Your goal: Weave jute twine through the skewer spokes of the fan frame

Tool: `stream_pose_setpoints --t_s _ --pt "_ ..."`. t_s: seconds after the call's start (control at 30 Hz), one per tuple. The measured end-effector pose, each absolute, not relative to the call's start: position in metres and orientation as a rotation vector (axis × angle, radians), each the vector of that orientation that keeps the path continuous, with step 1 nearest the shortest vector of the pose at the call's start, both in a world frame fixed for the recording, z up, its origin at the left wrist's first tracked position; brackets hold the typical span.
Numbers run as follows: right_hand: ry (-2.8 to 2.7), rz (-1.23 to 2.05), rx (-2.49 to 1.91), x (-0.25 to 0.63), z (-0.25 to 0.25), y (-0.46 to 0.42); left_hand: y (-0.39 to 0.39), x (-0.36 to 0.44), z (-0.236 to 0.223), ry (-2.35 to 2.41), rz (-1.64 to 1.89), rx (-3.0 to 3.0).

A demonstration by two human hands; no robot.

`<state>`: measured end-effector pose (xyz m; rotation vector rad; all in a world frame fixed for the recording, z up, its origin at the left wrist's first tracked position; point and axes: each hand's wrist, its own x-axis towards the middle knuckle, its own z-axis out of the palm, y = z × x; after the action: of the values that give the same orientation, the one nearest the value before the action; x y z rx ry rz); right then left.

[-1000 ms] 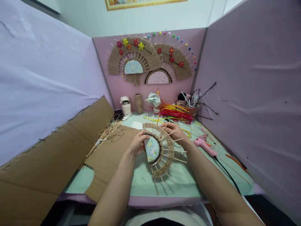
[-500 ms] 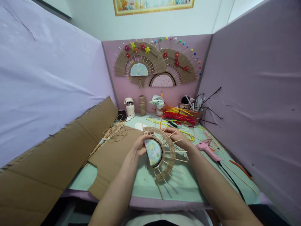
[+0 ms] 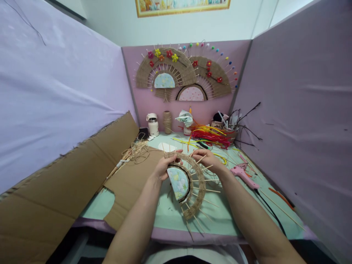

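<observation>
A half-round woven fan (image 3: 202,185) is held tilted above the table, its straight side facing left. Blue floral cloth (image 3: 178,183) with a dark rim covers its middle, and thin wooden sticks poke out past the twine band. My left hand (image 3: 162,169) grips the fan's upper left end, thumb in front and some fingers behind the band. At the outer upper edge, my right hand (image 3: 208,160) has its fingertips pinched beside the sticks on twine (image 3: 217,180), whose thin loops hang below. The pinch itself is partly hidden.
Cut cardboard (image 3: 134,183) lies at left, with loose fibre (image 3: 139,151) on it. A pink glue gun (image 3: 246,176) with a black cord rests at right. Behind are red and yellow pipe cleaners (image 3: 210,135), a twine spool (image 3: 167,123), a flask (image 3: 153,125) and branches (image 3: 249,112).
The fan has turned and its lower end has dropped slightly. My left hand's fingers have shifted to its upper end, behind the band. The right hand stays at the outer edge.
</observation>
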<state>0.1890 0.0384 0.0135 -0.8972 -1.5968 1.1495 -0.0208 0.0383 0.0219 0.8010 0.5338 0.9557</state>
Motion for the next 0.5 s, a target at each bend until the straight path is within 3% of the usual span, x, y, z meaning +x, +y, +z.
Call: stream_pose_setpoints --t_s 0.5 --pt "-1.57 1.297 -0.881 0.1982 0.0126 0.0402 0.0418 -0.0259 0.0214 0.414 0.999 0.813"
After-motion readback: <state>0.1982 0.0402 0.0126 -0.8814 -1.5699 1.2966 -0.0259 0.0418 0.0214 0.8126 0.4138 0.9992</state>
